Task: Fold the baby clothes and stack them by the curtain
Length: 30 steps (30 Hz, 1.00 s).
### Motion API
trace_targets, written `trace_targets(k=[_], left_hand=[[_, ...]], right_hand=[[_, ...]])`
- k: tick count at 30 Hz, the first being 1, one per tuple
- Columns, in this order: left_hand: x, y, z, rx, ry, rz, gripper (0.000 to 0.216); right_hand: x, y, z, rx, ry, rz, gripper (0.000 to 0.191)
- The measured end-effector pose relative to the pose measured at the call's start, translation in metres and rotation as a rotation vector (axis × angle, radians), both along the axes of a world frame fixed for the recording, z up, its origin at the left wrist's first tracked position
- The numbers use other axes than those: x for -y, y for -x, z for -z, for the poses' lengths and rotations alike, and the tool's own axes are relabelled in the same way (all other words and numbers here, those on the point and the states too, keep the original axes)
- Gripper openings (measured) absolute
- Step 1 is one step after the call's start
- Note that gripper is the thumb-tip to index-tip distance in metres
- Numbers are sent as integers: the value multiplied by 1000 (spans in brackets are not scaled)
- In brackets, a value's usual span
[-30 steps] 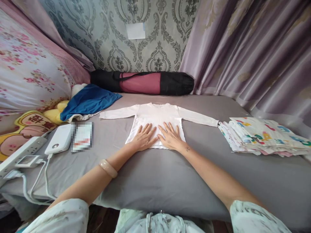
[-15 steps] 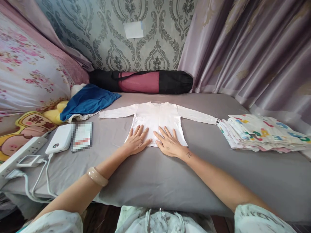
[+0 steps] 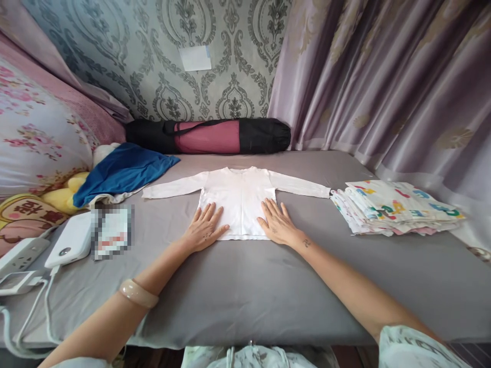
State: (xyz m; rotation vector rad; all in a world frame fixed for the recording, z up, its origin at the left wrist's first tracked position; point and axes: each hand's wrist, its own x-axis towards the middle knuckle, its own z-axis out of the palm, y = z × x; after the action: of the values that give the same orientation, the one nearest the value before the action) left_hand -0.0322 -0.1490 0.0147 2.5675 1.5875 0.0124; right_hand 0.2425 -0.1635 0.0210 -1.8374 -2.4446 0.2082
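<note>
A small white long-sleeved shirt [image 3: 238,204] lies flat on the grey sheet [image 3: 245,286], its sleeves stretched out to both sides and its neckline away from me. My left hand [image 3: 205,227] rests on the lower left part of the shirt with its fingers spread. On the lower right edge lies my right hand [image 3: 279,223], palm down, fingers apart. Neither hand grips the fabric. The right cuff reaches close to a folded stack of patterned cloths [image 3: 399,207].
At the back lies a black and pink rolled bag [image 3: 207,136]. On the left are a blue cloth [image 3: 125,171], a white power bank [image 3: 71,237], a power strip [image 3: 23,258] with cables, and a blurred packet [image 3: 112,232]. Curtains [image 3: 364,76] hang at the right.
My hands have moved apart across the shirt, from near its middle out to its lower sides. The view has shifted a little to the right.
</note>
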Motion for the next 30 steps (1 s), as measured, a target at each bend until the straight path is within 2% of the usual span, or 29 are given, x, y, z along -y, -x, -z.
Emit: trace_targets(k=[14,18,21,24,27,30], left_hand=[[-1,-1,1,-52,2,-4,83],[-3,1,2,-45,10,-8,84],[-6,3,0,-32,4,9,85],[-10,4,-9,-5,0,43,84],[-17,0,-25,15,0,39,74],[-32,-11,-39,36,22,-29,56]], right_hand=[[1,-1,9,-49,23,22,67],[-5,-8,1,-101,90,-32,67],[-20,-23,-11,-228,55,-81,53],[-45,-55,-23,-318,-81,66,43],[-70,-99,-33,-107,-118,366,37],[-87,-141,-38,155,-62,527,35]])
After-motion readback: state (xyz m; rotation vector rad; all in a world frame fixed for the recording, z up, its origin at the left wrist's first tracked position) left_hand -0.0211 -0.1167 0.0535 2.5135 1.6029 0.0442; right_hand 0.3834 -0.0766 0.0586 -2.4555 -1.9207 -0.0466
